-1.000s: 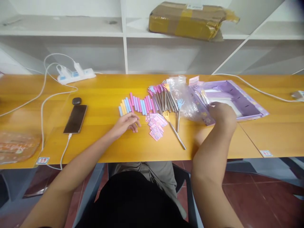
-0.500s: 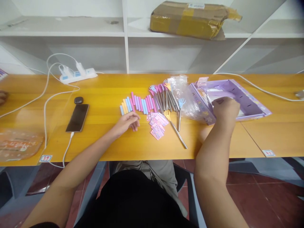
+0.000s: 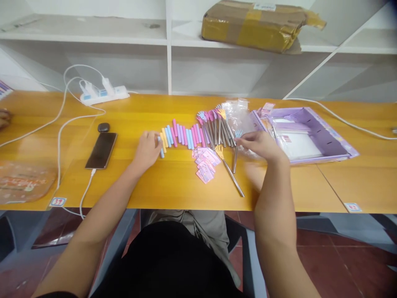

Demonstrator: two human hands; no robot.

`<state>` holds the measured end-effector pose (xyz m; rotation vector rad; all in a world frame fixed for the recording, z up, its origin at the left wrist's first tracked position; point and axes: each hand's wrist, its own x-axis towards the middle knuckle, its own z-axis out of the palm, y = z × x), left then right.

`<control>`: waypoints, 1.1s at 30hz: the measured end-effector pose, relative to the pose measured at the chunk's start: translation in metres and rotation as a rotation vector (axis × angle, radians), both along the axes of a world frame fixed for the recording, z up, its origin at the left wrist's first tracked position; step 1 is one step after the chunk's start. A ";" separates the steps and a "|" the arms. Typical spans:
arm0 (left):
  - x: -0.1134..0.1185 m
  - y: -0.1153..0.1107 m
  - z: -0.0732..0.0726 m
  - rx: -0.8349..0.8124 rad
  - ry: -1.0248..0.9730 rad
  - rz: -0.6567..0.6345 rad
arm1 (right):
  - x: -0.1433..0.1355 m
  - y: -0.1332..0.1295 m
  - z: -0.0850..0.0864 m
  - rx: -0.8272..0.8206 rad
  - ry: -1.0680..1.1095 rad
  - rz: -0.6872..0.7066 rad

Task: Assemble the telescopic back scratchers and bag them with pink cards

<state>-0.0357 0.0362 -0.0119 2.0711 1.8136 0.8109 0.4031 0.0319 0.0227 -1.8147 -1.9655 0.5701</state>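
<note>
My left hand (image 3: 148, 149) is at the left end of a row of pastel tubes, its fingers closed on a light blue tube (image 3: 161, 153). The other tubes (image 3: 182, 135) are pink, purple, blue and yellow. My right hand (image 3: 260, 145) pinches the neck of a back scratcher with a blue hand-shaped head (image 3: 238, 133) and metal rod. A yellow-headed back scratcher (image 3: 231, 174) lies slanted nearby. A bunch of back scratchers (image 3: 215, 126) with coloured heads lies behind. Pink printed cards (image 3: 206, 161) lie in a small spread before the tubes.
A purple open box (image 3: 328, 142) stands right, with clear plastic bags (image 3: 237, 114) beside it. Left are a phone (image 3: 101, 151) on a cable, a black case (image 3: 103, 127) and a power strip (image 3: 105, 95). A taped carton (image 3: 251, 27) sits on the shelf. Another person's hand (image 3: 4, 118) shows far left.
My right hand has left the purple box and moved left to the blue-headed back scratcher. My left hand has shifted left and closed on the end tube.
</note>
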 end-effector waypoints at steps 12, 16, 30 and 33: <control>0.005 -0.006 -0.003 -0.162 0.197 0.026 | 0.000 0.011 -0.014 0.021 -0.375 -0.364; 0.003 -0.006 -0.002 -0.148 0.271 0.066 | 0.001 0.010 -0.016 -0.116 -0.444 -0.320; 0.011 -0.016 0.008 -0.012 0.102 -0.034 | 0.007 0.019 -0.016 0.029 -0.154 -0.535; 0.019 -0.022 0.008 0.009 0.036 -0.207 | 0.010 0.024 -0.016 0.184 0.306 -0.620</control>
